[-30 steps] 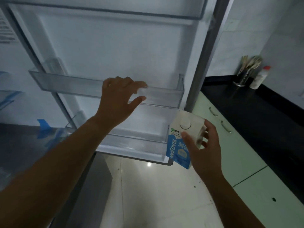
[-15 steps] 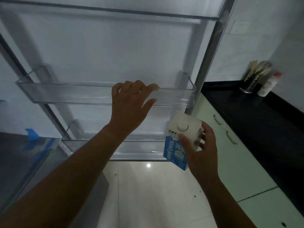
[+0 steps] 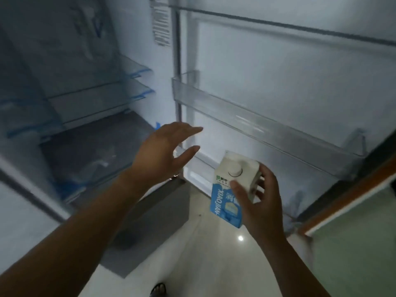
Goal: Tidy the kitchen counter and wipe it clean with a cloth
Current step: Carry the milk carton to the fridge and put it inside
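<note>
Milk carton (image 3: pixel 230 189), a gable-topped paperboard box with a round white cap, sits tilted in your right hand (image 3: pixel 260 202), fingers wrapped around it, below the clear plastic door shelf (image 3: pixel 257 125), while your left hand (image 3: pixel 162 155) hangs splayed and empty.

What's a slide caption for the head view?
Right hand holds a blue-and-white carton before the open fridge door's shelf; left hand open, empty.

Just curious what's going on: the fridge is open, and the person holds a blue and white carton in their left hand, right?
Not quite: the head view shows the carton in the right hand. The left hand is open and empty, beside the open fridge door.
</note>
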Available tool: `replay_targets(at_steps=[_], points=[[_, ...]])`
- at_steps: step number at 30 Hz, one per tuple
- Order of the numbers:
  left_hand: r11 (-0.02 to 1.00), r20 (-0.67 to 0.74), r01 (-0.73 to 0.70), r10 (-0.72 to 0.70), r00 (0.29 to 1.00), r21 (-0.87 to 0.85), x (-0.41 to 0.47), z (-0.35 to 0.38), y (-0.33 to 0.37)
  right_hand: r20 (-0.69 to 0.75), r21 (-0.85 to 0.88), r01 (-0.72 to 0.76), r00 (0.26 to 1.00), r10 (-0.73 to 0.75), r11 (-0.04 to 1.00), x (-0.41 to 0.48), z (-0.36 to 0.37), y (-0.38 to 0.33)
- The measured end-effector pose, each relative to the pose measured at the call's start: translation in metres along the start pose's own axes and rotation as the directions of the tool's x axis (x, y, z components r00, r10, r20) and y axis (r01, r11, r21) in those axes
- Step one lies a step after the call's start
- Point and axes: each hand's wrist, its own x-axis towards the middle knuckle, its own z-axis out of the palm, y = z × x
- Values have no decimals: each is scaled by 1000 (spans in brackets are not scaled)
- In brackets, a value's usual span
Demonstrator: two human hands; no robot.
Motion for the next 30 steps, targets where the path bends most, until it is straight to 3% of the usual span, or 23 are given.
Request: replay_targets(at_steps=[7,12,16,20,30], points=[[885,-247,402,-346,905,235,-88,-106,-56,318,178,138,929,-190,974,24,102,-47],[768,-494,556,-367,788,317,-110,-185,-88,412,286,229,847,-336,930,50,179,-95],[697,-670,659,-349,656,283,-105,-229,-117,426,349,267,809,-406,898,75,239,-139],[732,-749,664,-354,560,151,-94,-250,-147,424,383,283,792,-440,879,95,290,-176],[860,-664,505,-418,620,-70,-76,-247,-196,374,388,358,782,-499,850,142,382,-210]])
